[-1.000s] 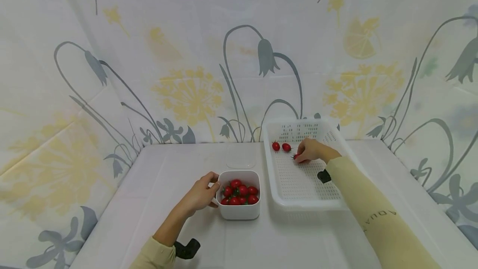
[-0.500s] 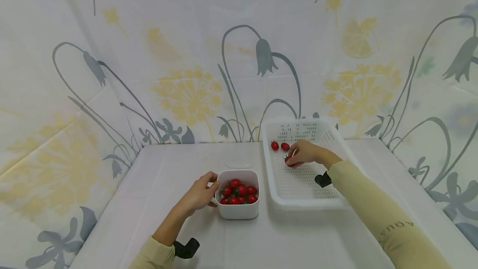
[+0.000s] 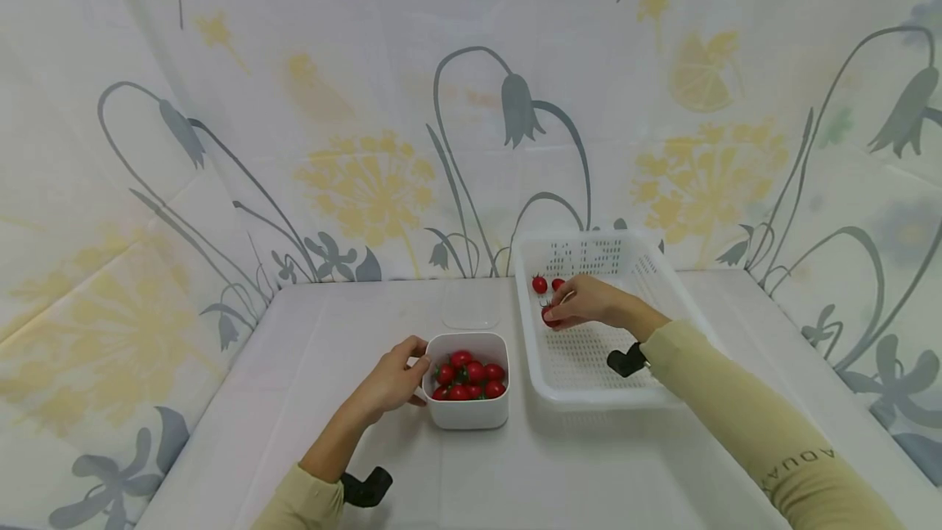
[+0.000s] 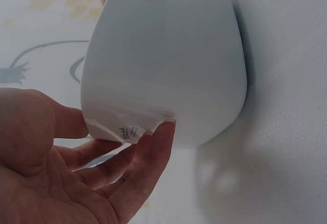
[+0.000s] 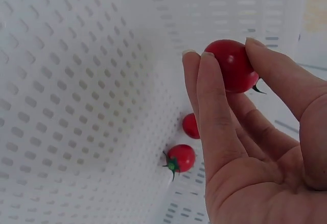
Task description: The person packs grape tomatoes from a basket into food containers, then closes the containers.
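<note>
Between the thumb and fingertips of my right hand (image 3: 599, 301) a red cherry tomato (image 5: 232, 66) is pinched, over the left part of a white perforated basket (image 3: 540, 379). Its green stem end pokes out beside the thumb in the right wrist view. Two more cherry tomatoes lie on the basket floor, one with green sepals (image 5: 182, 157), the other partly behind the fingers. My left hand (image 3: 393, 379) grips the left side of a small white container (image 3: 471, 414), thumb at the rim and fingers against the outer wall (image 4: 168, 55). Several cherry tomatoes (image 3: 474, 372) fill its lower part.
A clear, rounded flat piece (image 3: 471, 313) lies on the white table (image 3: 331, 325) behind the container. Black wrist mounts (image 3: 366, 487) hang below both wrists. A flower-printed sheet (image 3: 375, 186) rises behind the table, close to the basket's far wall.
My right hand has shifted left inside the basket, lifting the pinched cherry tomato and partly covering one of the two lying there. The left hand and container stay in place.
</note>
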Demonstrator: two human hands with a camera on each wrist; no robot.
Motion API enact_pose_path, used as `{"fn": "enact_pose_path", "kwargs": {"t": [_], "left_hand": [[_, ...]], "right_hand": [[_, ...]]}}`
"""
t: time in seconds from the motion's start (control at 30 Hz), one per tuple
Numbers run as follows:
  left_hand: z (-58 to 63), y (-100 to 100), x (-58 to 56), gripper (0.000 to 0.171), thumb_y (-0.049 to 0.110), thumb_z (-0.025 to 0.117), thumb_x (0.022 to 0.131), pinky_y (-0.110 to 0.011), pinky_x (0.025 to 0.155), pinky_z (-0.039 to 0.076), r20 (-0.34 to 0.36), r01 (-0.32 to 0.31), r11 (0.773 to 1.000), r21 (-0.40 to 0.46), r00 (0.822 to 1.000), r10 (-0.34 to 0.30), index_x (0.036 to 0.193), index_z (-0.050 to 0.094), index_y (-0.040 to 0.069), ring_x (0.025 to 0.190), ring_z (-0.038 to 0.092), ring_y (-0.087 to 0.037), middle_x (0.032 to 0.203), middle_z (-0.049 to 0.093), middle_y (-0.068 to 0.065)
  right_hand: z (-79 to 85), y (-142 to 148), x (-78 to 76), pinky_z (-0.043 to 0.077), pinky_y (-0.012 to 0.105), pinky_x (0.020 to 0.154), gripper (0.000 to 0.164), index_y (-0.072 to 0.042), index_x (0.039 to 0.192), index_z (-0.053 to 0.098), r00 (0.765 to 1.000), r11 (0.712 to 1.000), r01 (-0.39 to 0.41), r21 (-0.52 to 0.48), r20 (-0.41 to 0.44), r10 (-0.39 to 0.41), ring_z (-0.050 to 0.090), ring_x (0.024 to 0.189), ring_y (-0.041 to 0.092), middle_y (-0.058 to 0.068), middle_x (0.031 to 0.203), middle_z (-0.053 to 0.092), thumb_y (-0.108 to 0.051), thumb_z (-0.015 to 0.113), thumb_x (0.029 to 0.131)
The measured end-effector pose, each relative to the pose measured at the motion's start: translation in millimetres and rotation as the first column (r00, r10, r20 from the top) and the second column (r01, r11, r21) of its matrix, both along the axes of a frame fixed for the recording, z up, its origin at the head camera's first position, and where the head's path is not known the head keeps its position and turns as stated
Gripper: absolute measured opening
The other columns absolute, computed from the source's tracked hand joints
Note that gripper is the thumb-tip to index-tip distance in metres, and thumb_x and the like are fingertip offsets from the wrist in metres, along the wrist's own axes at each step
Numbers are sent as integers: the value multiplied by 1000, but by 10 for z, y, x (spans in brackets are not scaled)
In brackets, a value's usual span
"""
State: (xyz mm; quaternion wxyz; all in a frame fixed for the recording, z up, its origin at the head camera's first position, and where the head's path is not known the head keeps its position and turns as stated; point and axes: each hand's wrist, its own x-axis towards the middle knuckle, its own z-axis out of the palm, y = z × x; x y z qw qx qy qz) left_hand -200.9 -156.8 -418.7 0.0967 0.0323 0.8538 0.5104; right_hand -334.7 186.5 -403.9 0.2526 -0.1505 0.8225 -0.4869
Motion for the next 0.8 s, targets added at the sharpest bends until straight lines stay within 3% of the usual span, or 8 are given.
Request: {"fn": "enact_pose_path", "kwargs": {"t": [0.23, 0.63, 0.8], "left_hand": [[7, 3, 8, 24, 11, 49, 107, -41, 65, 64, 0, 5, 1000, 0, 1000, -5, 126, 57, 0, 92, 66, -27, 133, 58, -20], [3, -1, -2, 23, 8, 48, 106, -40, 64, 65, -7, 7, 1000, 8, 1000, -7, 126, 56, -1, 86, 63, -25, 130, 59, -20], [-12, -2, -13, 23, 7, 48, 106, -40, 64, 65, -6, -2, 1000, 15, 1000, 2, 125, 57, -1, 88, 64, -26, 131, 58, -20]], "right_hand": [[11, -52, 50, 60, 37, 93, 21, 8, 104, 71, 1000, 1000, -12, -9, -12, 12, 74, 94, 20, 11, 99, 75, -10, 73, 95], [140, -93, 141, 57, 42, 98, 21, 8, 107, 66, 999, 999, 7, -48, 33, -5, 74, 99, 26, 14, 104, 73, -9, 71, 96], [197, -108, 180, 59, 37, 95, 23, 7, 108, 66, 1000, 999, 6, -48, 29, -5, 72, 105, 33, 13, 104, 74, -10, 72, 95]]}}
